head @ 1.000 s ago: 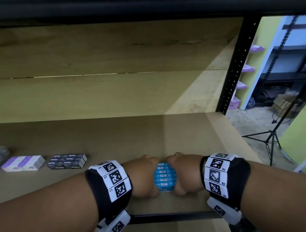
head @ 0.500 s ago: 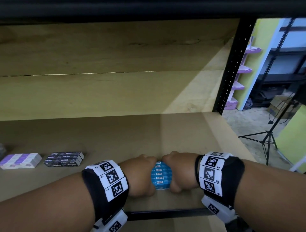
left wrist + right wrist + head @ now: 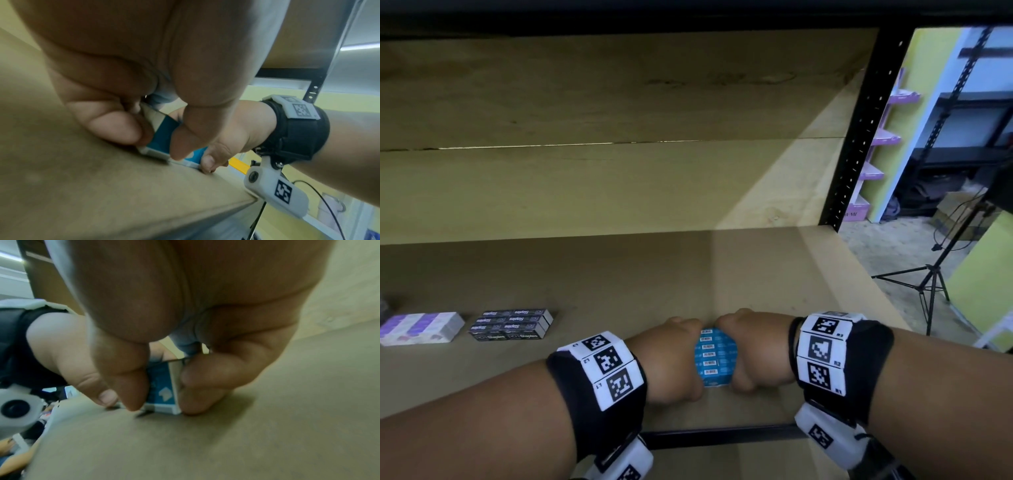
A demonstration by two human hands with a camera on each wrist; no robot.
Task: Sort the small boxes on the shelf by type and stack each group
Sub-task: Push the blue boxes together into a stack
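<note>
A row of several small blue boxes [image 3: 715,356] stands on the wooden shelf [image 3: 619,284] near its front edge. My left hand [image 3: 674,356] grips the row's left end, thumb and fingers curled round it [image 3: 164,134]. My right hand [image 3: 753,353] grips the right end the same way [image 3: 162,389]. The boxes' bottom edges touch the shelf. A group of black staple boxes [image 3: 512,323] lies at the left. A group of white-and-purple boxes [image 3: 419,327] lies left of the black ones.
The shelf's black front rail [image 3: 722,437] runs just below my wrists. A black upright post [image 3: 859,130] stands at the right back corner. Beyond it are a tripod [image 3: 931,284] and a purple display rack [image 3: 876,147] on the floor.
Both hands stay clamped on the blue boxes. The view has shifted slightly; the hands and boxes have barely moved on the shelf.
</note>
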